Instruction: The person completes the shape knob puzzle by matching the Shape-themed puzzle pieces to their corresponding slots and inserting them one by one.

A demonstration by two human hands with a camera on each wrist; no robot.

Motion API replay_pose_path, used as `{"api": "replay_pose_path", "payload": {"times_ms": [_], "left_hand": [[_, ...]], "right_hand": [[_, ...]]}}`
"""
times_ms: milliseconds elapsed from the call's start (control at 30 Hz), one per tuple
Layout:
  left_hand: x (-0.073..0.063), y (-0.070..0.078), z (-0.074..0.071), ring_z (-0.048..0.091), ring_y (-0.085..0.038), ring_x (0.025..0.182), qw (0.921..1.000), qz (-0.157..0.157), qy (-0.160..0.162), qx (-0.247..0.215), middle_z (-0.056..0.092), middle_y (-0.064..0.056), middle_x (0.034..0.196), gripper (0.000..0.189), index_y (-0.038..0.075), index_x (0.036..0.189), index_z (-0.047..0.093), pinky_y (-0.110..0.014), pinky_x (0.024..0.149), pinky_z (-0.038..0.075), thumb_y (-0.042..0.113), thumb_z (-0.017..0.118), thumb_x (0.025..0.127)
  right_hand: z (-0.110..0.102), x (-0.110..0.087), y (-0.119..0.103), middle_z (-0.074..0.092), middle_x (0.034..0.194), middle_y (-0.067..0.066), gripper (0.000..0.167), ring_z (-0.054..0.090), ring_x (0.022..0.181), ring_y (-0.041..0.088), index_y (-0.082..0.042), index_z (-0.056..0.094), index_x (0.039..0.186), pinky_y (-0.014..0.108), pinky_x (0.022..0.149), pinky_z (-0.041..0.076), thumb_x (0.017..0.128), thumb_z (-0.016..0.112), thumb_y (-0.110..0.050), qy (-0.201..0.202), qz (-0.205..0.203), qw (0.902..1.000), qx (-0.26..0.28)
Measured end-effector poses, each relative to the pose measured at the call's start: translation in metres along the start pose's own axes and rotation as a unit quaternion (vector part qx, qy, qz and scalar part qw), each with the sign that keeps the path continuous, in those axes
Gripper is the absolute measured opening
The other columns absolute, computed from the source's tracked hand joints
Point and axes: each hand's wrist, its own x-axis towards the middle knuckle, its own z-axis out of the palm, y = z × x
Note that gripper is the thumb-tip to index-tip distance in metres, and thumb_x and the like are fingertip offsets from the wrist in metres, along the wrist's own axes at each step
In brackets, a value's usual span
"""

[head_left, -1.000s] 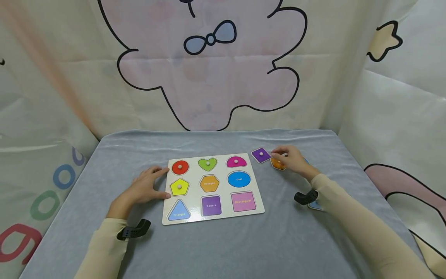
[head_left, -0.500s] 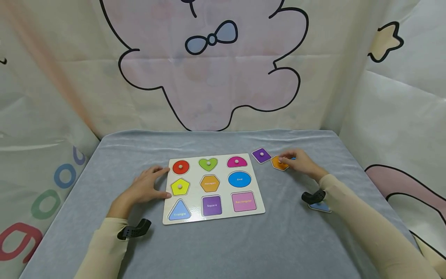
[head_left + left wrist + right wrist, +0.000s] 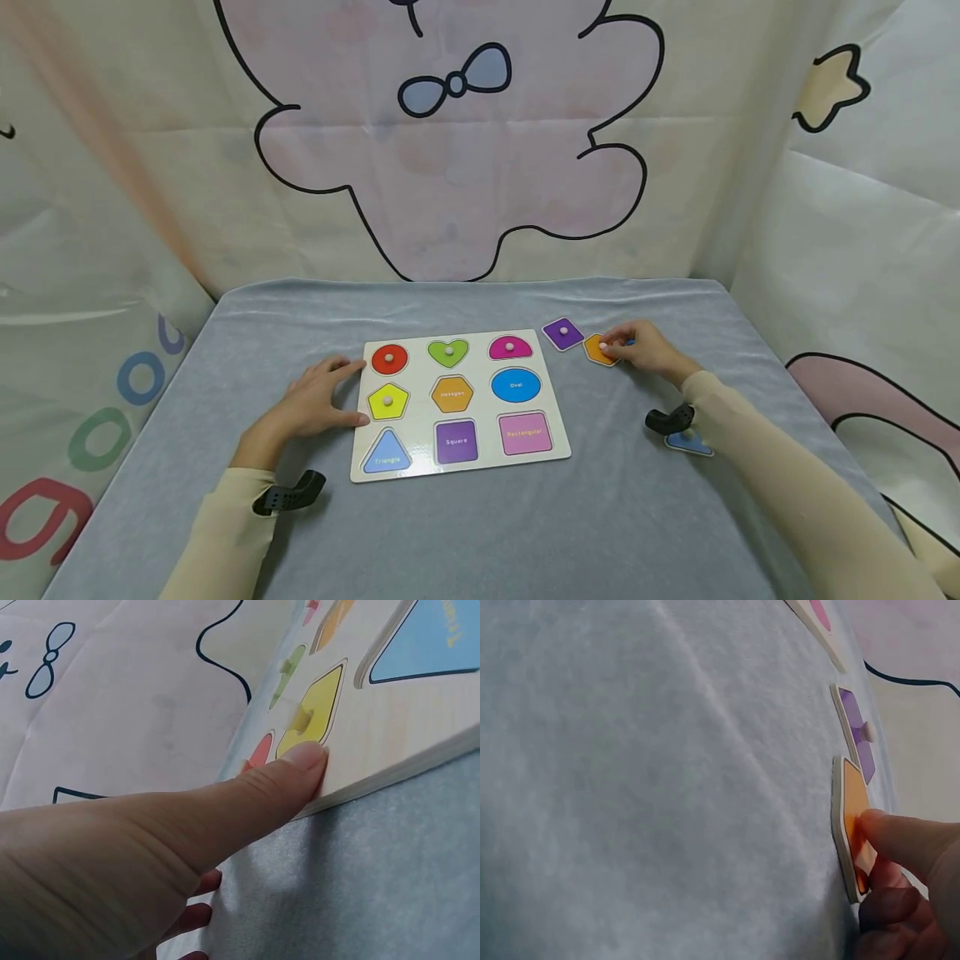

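My right hand (image 3: 647, 347) pinches the knob of an orange hexagon puzzle piece (image 3: 597, 351) at the back right; thumb and fingers meet at its knob in the right wrist view. A purple square piece (image 3: 562, 334) lies beside that hexagon. At the left edge of the white shape puzzle board (image 3: 480, 465), my left hand (image 3: 311, 404) rests with fingers spread. Its thumb (image 3: 304, 757) touches the edge near the yellow pentagon (image 3: 313, 709). Circle, heart, half-circle and pentagon pieces with knobs sit in the board. Hexagon, oval, triangle, square and rectangle slots show printed names.
Below the right wrist lies a blue triangle piece (image 3: 688, 443), partly covered by the black wrist strap (image 3: 670, 419). A bit of blue shows behind the right fingers. Grey cloth (image 3: 480, 542) covers the table, with printed curtains (image 3: 450, 183) behind and at the sides.
My right hand first shifted right over the hexagon, uncovering it, and now holds its knob; the hexagon has barely moved. The left hand and board have stayed in place.
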Motion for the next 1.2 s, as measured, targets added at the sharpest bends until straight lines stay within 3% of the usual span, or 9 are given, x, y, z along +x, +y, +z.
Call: {"api": "replay_pose_path", "payload": {"times_ms": [500, 833, 1200], "left_hand": [[0.001, -0.002, 0.002, 0.039, -0.047, 0.135, 0.9998, 0.016, 0.008, 0.01, 0.041, -0.022, 0.151, 0.095, 0.013, 0.154, 0.043, -0.071, 0.105, 0.032, 0.047, 0.085, 0.076], [0.001, -0.003, 0.002, 0.038, -0.046, 0.136, 0.9999, 0.011, 0.007, 0.011, 0.041, -0.021, 0.152, 0.096, 0.013, 0.155, 0.042, -0.071, 0.106, 0.032, 0.048, 0.085, 0.076], [0.002, -0.002, 0.002, 0.036, -0.046, 0.138, 1.0, 0.005, 0.004, 0.007, 0.039, -0.022, 0.153, 0.097, 0.014, 0.155, 0.041, -0.071, 0.106, 0.031, 0.049, 0.085, 0.076]], "right_hand": [[0.0, -0.004, -0.003, 0.062, 0.082, 0.003, 0.022, 0.053, 0.079, 0.011, 0.004, 0.075, 0.102, 0.02, 0.068, 0.043, 0.094, 0.072, -0.017, 0.015, 0.015, 0.9996, -0.021], [0.003, -0.005, -0.022, 0.067, 0.085, 0.009, 0.02, 0.053, 0.074, 0.006, 0.004, 0.075, 0.102, 0.019, 0.063, 0.045, 0.092, 0.074, -0.013, 0.017, -0.027, 0.9995, -0.002], [0.007, -0.008, -0.038, 0.068, 0.087, 0.012, 0.019, 0.055, 0.072, 0.006, 0.006, 0.074, 0.102, 0.018, 0.062, 0.047, 0.093, 0.072, -0.011, 0.01, -0.043, 0.9989, 0.015]]}}
